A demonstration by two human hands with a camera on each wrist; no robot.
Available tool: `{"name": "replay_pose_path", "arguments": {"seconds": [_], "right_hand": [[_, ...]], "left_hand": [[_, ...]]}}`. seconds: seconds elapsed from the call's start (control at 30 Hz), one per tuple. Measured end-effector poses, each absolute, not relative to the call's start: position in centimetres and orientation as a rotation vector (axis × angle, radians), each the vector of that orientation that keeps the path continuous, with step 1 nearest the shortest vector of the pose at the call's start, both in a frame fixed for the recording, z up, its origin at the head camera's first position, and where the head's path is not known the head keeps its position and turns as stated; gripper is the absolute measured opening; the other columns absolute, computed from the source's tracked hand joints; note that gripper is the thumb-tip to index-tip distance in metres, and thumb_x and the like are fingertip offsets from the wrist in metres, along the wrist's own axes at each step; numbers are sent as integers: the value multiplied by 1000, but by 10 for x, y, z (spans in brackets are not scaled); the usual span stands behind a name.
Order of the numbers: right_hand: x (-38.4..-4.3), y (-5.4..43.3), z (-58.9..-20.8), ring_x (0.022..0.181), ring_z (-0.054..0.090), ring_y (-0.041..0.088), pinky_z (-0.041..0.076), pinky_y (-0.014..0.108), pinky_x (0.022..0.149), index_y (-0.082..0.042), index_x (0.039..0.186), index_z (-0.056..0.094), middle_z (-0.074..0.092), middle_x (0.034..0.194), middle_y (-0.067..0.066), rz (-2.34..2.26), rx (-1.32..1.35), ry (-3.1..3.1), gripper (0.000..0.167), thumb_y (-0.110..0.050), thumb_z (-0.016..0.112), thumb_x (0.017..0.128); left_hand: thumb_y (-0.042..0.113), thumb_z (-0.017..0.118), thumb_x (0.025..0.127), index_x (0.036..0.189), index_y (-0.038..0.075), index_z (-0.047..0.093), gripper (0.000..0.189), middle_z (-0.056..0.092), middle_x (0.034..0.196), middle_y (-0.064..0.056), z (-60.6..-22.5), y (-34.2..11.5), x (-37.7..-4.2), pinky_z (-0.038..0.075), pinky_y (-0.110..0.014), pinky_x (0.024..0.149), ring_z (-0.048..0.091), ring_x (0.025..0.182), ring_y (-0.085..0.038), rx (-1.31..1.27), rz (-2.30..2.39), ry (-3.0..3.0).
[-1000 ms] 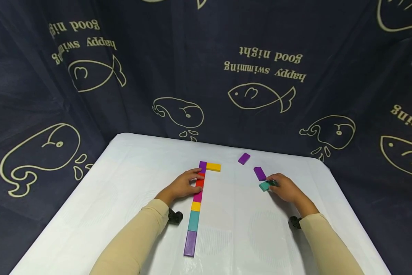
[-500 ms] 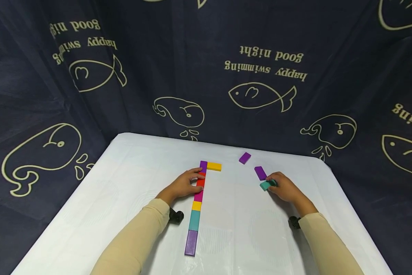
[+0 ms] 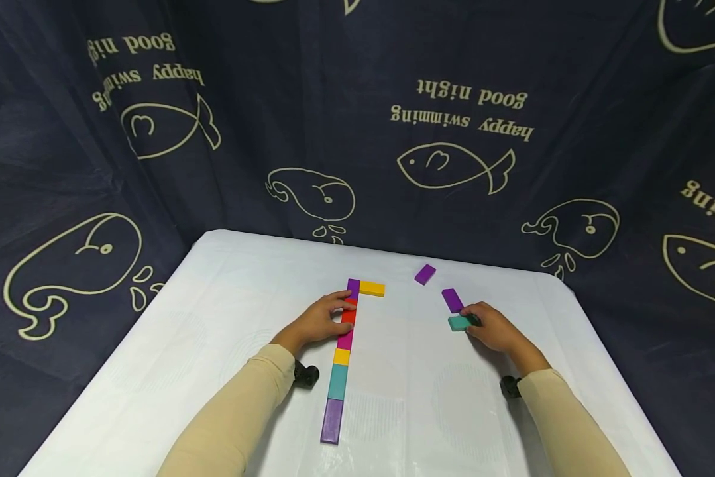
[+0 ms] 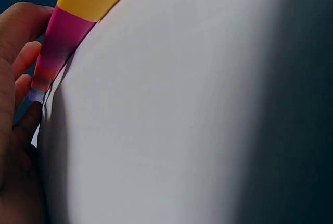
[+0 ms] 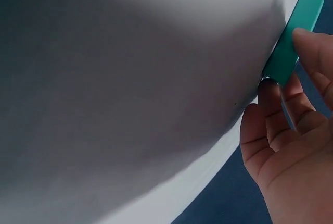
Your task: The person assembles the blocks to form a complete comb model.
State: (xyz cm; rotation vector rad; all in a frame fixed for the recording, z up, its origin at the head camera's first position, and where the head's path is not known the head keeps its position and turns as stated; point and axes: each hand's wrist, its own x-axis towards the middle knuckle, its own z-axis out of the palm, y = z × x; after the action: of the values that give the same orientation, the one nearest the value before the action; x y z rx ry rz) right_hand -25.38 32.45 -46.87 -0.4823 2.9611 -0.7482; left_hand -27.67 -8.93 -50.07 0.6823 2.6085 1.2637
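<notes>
A straight row of coloured blocks runs toward the person: a purple block [image 3: 354, 285], a red block [image 3: 348, 317], a magenta block [image 3: 344, 341], a small yellow block [image 3: 341, 357], a teal block [image 3: 337, 382] and a darker purple block [image 3: 331, 422]. My left hand [image 3: 317, 321] rests at the row's left side, fingertips laid over the purple and red blocks and thumb near the magenta one. To the right, my right hand [image 3: 494, 326] pinches a green block [image 5: 294, 36] between thumb and fingers, close over the table; its far end is hidden by the fingers.
A yellow block [image 3: 372, 289] sticks out rightward from the row's far end. Two loose purple blocks lie on the right: one [image 3: 452, 300] just beyond the right hand, another [image 3: 425, 274] farther back. Behind the white table [image 3: 393, 397] hangs a dark printed curtain [image 3: 369, 119].
The green block in the right hand has turned slightly and now lies more crosswise. The left hand and the row of blocks stay where they were.
</notes>
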Motion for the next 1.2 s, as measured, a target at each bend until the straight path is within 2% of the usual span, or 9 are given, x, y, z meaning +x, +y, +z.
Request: {"name": "replay_pose_path", "arguments": {"seconds": [0.47,0.77,1.0,1.2], "right_hand": [[-261,308,-465,113,55,39,41,59,101,1,112,63,60,117,21,-889,-500,2920,22,-1,67,90],[-273,277,-460,98,54,28,46,49,89,-1,112,64,61,108,14,-941,-527,2895,23,-2,68,90],[-276,251,-455,104,56,32,48,51,90,-2,114,64,61,113,15,-957,-524,2878,24,-5,69,90],[-279,228,-453,102,59,31,50,48,89,-2,114,66,62,111,14,-955,-498,2883,25,-5,71,89]], "left_hand": [[20,77,86,122,13,71,37,41,154,-2,-500,-89,-276,25,-48,117,32,143,-30,680,1265,2607],[20,77,86,122,15,71,38,41,154,1,-500,-88,-276,26,-48,117,33,143,-29,660,1254,2614],[19,77,85,122,14,71,37,41,154,-1,-502,-88,-278,25,-48,117,33,143,-29,678,1266,2606],[21,77,86,123,14,70,38,40,155,0,-501,-89,-278,26,-49,117,32,143,-29,656,1263,2605]]}}
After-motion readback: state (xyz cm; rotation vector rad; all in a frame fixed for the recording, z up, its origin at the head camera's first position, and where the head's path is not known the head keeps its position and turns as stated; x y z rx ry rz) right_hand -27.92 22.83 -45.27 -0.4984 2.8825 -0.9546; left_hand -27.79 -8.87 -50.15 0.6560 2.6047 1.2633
